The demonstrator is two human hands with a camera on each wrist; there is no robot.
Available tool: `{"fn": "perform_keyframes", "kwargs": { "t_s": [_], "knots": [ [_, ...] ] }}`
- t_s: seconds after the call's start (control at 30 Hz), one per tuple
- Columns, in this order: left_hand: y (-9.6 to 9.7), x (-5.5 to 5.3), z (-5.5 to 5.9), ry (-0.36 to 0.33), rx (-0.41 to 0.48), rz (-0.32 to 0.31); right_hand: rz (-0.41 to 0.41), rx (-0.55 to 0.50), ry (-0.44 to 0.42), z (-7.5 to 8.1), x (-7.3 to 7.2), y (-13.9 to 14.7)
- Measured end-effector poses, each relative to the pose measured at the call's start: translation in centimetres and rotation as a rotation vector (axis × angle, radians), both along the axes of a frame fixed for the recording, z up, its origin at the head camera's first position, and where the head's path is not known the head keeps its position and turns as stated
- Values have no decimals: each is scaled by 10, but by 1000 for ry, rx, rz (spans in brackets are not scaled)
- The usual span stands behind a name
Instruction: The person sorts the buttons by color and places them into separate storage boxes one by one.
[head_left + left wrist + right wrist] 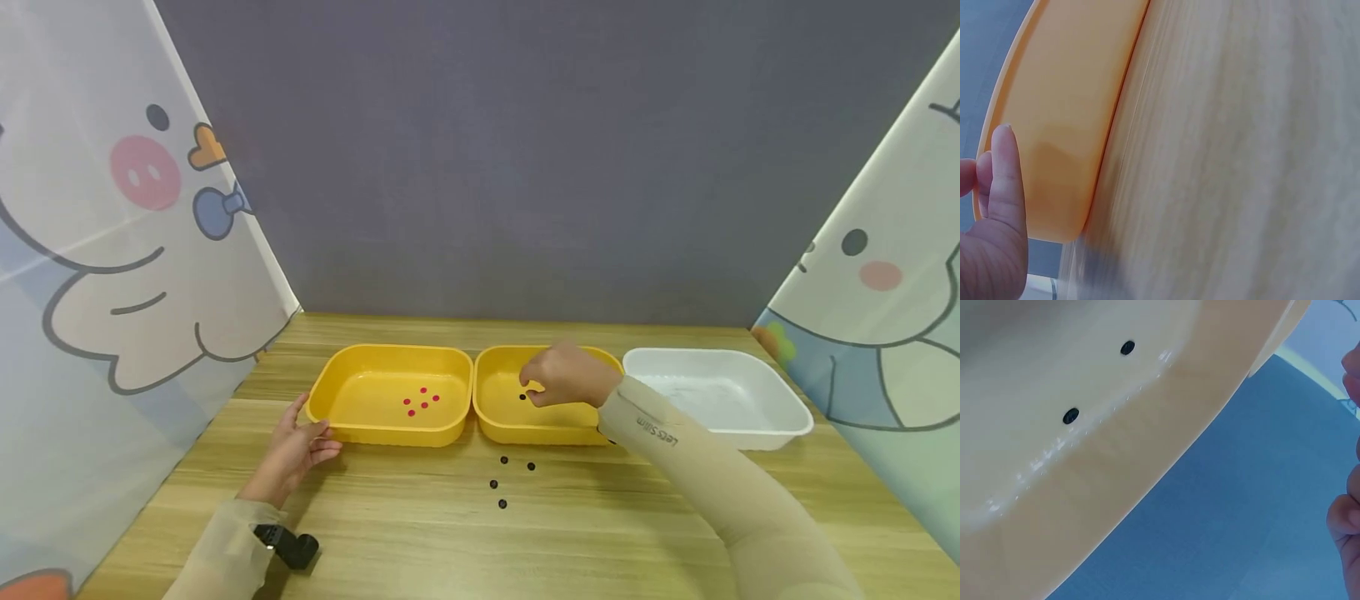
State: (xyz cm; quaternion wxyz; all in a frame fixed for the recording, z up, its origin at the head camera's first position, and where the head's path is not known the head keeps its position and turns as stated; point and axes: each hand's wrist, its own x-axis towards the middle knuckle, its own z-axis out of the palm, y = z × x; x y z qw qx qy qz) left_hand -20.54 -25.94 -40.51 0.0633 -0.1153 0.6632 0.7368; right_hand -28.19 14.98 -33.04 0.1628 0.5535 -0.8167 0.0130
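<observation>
My left hand (294,450) is at the near left corner of the left yellow tray (352,435), fingers relaxed against its outer wall. In the left wrist view one straight finger (1007,175) lies along that wall. Several small red discs (424,405) lie in this tray. Over the middle yellow tray (495,433) hovers my right hand (566,373), thumb and forefinger bent and parted, with nothing showing between them. Just below the fingertips is a small black disc (522,397). The right wrist view shows two black discs (1070,415) on that tray's floor.
Several more black discs (531,467) lie on the wooden table (420,533) before the middle tray. A white tray (750,408) stands at the right, partly behind my right sleeve (697,467). A grey panel (525,208) rises at the back, with cartoon-printed sheets at both sides.
</observation>
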Motion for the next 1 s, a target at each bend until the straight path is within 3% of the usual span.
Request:
{"fn": "perform_keyframes", "kwargs": {
  "t_s": [0.13,0.43,0.67,0.8,1.0],
  "knots": [
    [0,1,0,-3,4,-2,15,4,-15,-4,8,1],
    [-2,0,1,-4,31,-9,51,-10,55,-15,24,2],
    [-2,1,-1,-3,48,-2,73,-96,60,-25,37,5],
    [-2,1,-1,2,64,2,79,-95,6,-31,46,4],
    [-2,0,-3,21,51,3,-21,-9,-186,-38,57,4]
  ]
}}
